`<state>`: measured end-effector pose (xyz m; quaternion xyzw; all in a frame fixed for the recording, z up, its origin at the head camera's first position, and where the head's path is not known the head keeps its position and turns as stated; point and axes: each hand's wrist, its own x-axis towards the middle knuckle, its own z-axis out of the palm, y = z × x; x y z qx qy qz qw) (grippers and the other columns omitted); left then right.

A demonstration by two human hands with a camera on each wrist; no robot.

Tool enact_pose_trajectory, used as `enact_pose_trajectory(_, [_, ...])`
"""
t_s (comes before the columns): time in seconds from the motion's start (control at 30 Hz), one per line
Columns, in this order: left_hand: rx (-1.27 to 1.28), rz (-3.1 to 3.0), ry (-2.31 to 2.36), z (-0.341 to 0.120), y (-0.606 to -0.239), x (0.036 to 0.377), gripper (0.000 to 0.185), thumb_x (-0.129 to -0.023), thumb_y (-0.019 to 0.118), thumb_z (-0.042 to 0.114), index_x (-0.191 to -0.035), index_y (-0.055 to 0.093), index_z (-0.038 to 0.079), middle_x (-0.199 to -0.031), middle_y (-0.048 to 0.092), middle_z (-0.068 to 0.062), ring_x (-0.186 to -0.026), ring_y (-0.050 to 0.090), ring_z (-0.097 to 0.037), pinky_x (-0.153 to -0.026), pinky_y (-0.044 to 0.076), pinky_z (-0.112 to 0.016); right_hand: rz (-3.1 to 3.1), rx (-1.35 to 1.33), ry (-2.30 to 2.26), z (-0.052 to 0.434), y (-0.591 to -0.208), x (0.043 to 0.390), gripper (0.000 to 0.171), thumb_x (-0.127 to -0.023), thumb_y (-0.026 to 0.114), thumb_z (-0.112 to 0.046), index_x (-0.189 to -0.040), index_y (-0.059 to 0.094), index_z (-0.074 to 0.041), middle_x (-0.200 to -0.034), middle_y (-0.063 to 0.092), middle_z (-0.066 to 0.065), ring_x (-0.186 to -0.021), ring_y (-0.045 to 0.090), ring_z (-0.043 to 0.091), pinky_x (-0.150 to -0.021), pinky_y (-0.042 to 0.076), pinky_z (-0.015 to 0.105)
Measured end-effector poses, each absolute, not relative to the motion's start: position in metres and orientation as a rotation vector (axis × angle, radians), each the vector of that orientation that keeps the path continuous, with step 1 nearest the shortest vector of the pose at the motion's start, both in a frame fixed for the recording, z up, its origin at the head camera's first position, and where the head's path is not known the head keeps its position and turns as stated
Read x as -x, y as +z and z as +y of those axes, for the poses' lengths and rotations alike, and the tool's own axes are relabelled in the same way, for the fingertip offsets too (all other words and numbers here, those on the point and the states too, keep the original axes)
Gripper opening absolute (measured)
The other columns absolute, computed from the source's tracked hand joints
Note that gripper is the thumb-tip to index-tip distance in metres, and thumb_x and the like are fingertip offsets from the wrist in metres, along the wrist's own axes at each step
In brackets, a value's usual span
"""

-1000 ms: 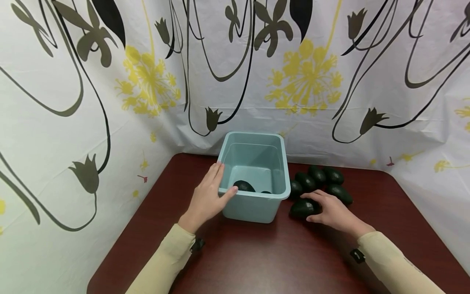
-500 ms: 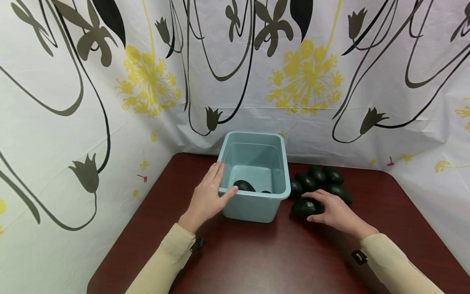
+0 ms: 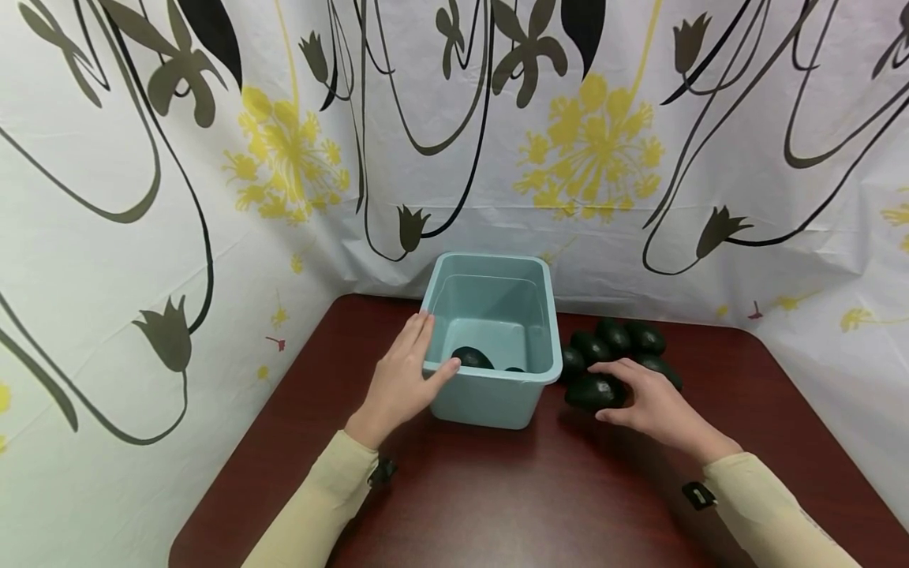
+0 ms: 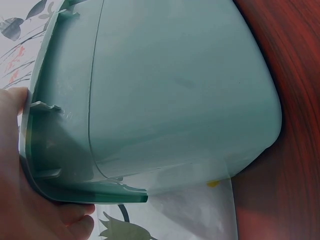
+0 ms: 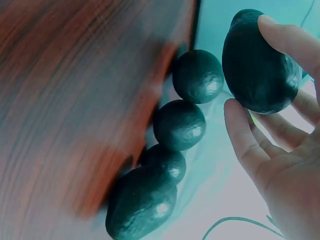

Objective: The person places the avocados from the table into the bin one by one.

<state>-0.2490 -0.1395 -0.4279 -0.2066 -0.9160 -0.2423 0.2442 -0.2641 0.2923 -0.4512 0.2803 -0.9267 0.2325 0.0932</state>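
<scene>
An avocado (image 3: 592,392) is being gripped in the right hand (image 3: 656,410), just right of the teal bin (image 3: 490,398). The bin's rim is being pinched by the left hand (image 3: 399,384).

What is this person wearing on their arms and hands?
Both arms wear long, pale beige sleeves reaching the wrists. A small black device sits at each cuff, apparently the wrist cameras. The left hand and right hand are bare, with no gloves or rings visible.
</scene>
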Motion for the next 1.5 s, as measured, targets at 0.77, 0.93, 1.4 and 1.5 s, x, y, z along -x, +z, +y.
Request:
enact_pose_trajectory(0.77, [0.573,-2.499,-0.656,-0.140,-0.428,0.248,0.089,-0.097,0.043,0.069,-0.156,0.033,0.002,-0.162,0.029,-0.014,-0.151,0.021,-0.022,-0.109,0.039,-0.048,-2.660,-0.814,0.697,0.283,-0.427,0.252,0.070,-0.074,0.092,-0.030,-0.136,0.058,-0.036,-0.129,0.052,-0.016,-0.058,0.053,0.002,-0.066,0.049,0.027])
enact_pose_trajectory(0.93, [0.573,-2.505,-0.663,-0.141,-0.427,0.247,0.089,-0.098,0.043,0.068,-0.156,0.033,0.002,-0.162,0.029,-0.015,-0.151,0.021,-0.023,-0.110,0.038,-0.049,-2.627,-0.817,0.706,0.283,-0.422,0.249,0.072,-0.075,0.092,-0.031,-0.138,0.057,-0.037,-0.131,0.051,-0.016,-0.061,0.053,0.005,-0.064,0.047,0.026])
enact_pose_trajectory(1.4, [0.572,-2.580,-0.630,-0.142,-0.422,0.246,0.093,-0.097,0.039,0.072,-0.158,0.027,0.004,-0.164,0.025,-0.013,-0.152,0.017,-0.021,-0.113,0.033,-0.046,-2.614,-0.771,0.728,0.280,-0.409,0.246,0.071,-0.075,0.089,-0.042,-0.138,0.056,-0.042,-0.130,0.054,-0.019,-0.112,0.053,0.004,-0.081,0.054,0.044])
enact_pose_trajectory(1.5, [0.568,-2.601,-0.634,-0.142,-0.420,0.245,0.094,-0.096,0.039,0.073,-0.159,0.026,0.004,-0.164,0.024,-0.014,-0.152,0.016,-0.021,-0.114,0.032,-0.046,-2.610,-0.773,0.731,0.279,-0.407,0.245,0.071,-0.076,0.089,-0.043,-0.139,0.055,-0.043,-0.131,0.054,-0.018,-0.113,0.053,0.005,-0.082,0.055,0.044])
